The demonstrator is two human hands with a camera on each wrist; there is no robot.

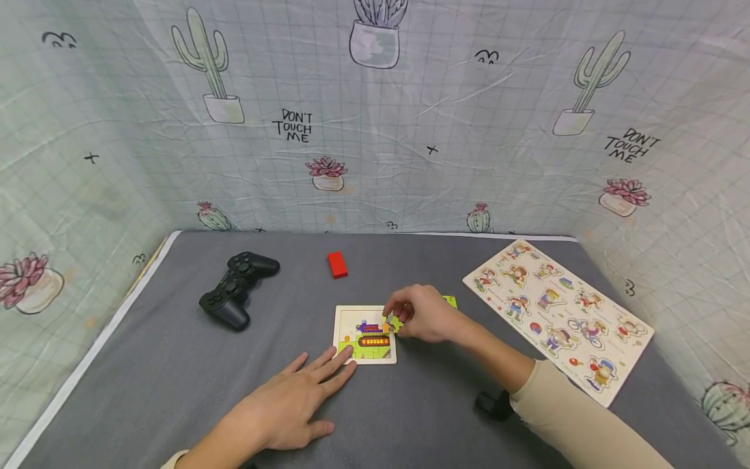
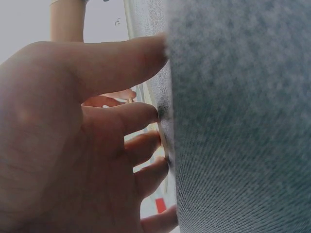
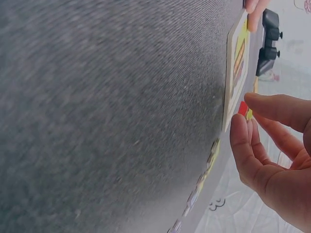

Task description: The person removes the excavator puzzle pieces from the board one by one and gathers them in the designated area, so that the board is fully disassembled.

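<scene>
A small square jigsaw tray (image 1: 346,317) lies on the grey cloth, partly filled with pieces that picture a purple and red tracked vehicle on green ground. My right hand (image 1: 430,316) pinches a yellow-green jigsaw piece (image 1: 394,324) between thumb and fingers, over the tray's right side. In the right wrist view the piece (image 3: 250,114) is mostly hidden by the fingertips. My left hand (image 1: 293,404) is spread palm down, its fingertips on the tray's lower-left edge. In the left wrist view, the thumb of that hand (image 2: 97,126) touches the cloth.
More green jigsaw pieces (image 1: 450,301) lie behind my right hand; the right wrist view shows several loose pieces (image 3: 201,184) in a row. A black game controller (image 1: 237,290) sits left, a red block (image 1: 337,265) behind the tray, a picture board (image 1: 551,319) right. A black object (image 1: 493,406) lies by my right sleeve.
</scene>
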